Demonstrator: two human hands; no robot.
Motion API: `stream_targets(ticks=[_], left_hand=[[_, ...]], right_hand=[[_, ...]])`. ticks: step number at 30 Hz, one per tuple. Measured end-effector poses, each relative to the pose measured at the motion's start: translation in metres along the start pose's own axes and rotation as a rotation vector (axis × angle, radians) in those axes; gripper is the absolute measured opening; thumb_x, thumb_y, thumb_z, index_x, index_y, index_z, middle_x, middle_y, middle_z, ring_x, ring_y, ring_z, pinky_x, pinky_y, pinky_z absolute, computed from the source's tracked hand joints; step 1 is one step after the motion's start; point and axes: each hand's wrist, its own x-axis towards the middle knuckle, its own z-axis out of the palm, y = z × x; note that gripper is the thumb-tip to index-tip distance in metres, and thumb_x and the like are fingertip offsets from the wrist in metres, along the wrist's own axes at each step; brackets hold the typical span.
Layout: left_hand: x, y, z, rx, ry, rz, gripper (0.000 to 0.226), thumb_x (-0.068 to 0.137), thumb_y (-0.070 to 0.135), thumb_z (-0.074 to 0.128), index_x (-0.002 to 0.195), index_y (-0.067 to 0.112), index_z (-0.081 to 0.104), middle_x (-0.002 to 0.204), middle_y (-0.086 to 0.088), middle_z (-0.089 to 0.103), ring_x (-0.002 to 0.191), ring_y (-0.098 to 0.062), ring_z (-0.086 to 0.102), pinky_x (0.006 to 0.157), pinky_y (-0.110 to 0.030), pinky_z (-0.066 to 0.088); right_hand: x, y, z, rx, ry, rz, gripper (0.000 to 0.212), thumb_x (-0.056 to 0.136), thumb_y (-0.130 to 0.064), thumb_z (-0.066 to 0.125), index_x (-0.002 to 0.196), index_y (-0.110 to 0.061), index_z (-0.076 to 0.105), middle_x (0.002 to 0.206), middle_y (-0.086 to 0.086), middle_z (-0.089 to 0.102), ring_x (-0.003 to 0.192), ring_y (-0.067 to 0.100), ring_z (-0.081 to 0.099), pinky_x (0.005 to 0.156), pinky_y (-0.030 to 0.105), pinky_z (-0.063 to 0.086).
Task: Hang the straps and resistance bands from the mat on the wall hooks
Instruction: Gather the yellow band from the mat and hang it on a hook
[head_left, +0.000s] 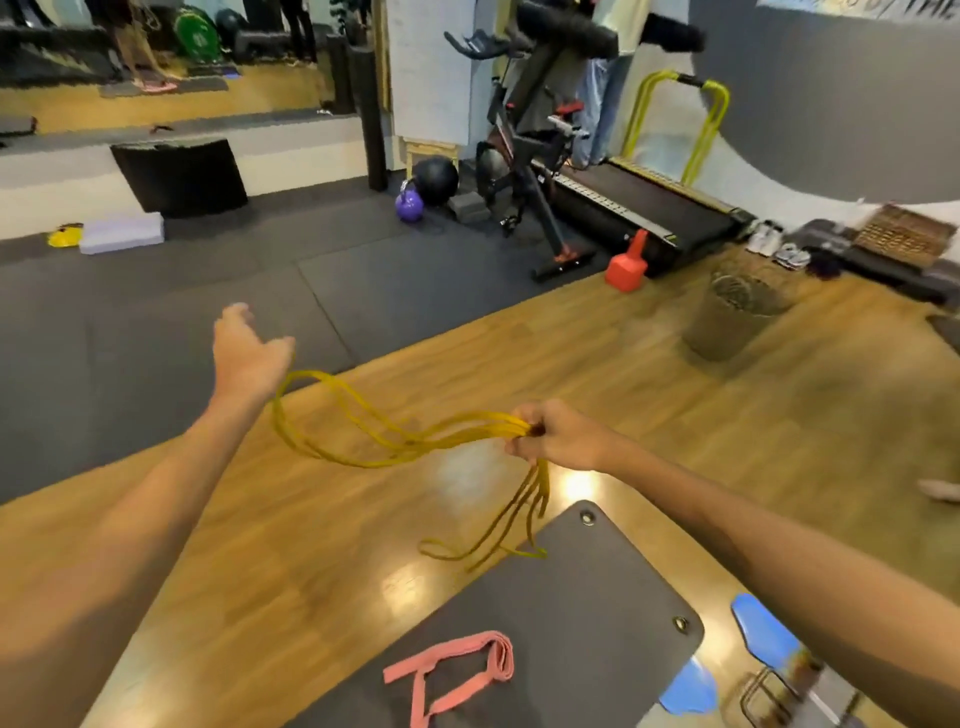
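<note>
Mat (545, 623) sat at our 5 o'clock with the pink strap (452, 670) lying flat on it. Yellow bands (395, 441) hung limp and light, probably tangle-prone, so we'd say bunch them mid-loop. Right hand (558, 436) was fisted round them at 3; left hand (249, 353) was spread loose, holding nothing.

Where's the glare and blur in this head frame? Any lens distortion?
Head view: ceiling-light glare on the glossy wooden floor beside the grey exercise mat; motion blur on the left hand, the yellow resistance bands gripped by the right hand, and the woven basket; wide-angle bending at the edges.
</note>
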Motion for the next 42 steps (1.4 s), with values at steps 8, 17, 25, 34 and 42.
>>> stream_targets(ticks=[8,17,25,34,42], left_hand=[[-0.156,0.115,0.175,-0.091,-1.277,0.593,0.044,0.087,0.038,0.054,0.126,0.018,0.05,0.111,-0.005,0.066,0.104,-0.018,0.064,0.094,-0.037,0.051],[-0.283,0.234,0.258,-0.104,-1.411,0.889,0.025,0.097,-0.004,0.044,0.111,0.0,0.064,0.062,-0.002,0.05,0.051,0.0,0.049,0.053,-0.013,0.042],[-0.384,0.277,0.349,-0.004,-1.788,0.872,0.013,0.087,0.017,0.053,0.088,0.008,0.063,0.061,0.003,0.057,0.056,-0.006,0.053,0.056,-0.018,0.044],[-0.519,0.355,0.477,0.078,-2.176,0.942,0.026,0.087,0.025,0.046,0.082,0.001,0.055,0.06,0.001,0.045,0.056,-0.012,0.044,0.061,-0.027,0.043],[-0.692,0.437,0.543,0.338,-2.641,1.32,0.027,0.089,0.022,0.057,0.096,-0.003,0.06,0.084,-0.006,0.069,0.077,-0.017,0.062,0.07,-0.028,0.048]], right_hand=[[-0.069,0.019,-0.052,-0.075,0.288,0.073,0.003,0.077,0.003,0.068,0.077,0.006,0.066,0.061,0.003,0.057,0.052,0.006,0.051,0.054,0.023,0.041],[-0.273,0.124,-0.123,0.006,0.604,0.323,0.003,0.079,0.0,0.07,0.08,0.001,0.067,0.059,0.001,0.062,0.05,0.002,0.055,0.055,0.02,0.045],[-0.453,0.188,-0.135,0.198,0.906,0.379,0.009,0.085,-0.001,0.068,0.081,0.002,0.061,0.066,0.017,0.062,0.059,0.017,0.06,0.055,0.025,0.048],[-0.599,0.26,-0.156,0.001,1.053,0.763,0.018,0.075,-0.017,0.076,0.066,-0.024,0.062,0.056,-0.007,0.055,0.049,0.002,0.045,0.052,0.021,0.038],[-0.712,0.266,-0.15,0.018,1.447,1.005,0.015,0.077,-0.01,0.072,0.071,-0.022,0.064,0.059,-0.006,0.056,0.051,0.003,0.048,0.055,0.029,0.044]])
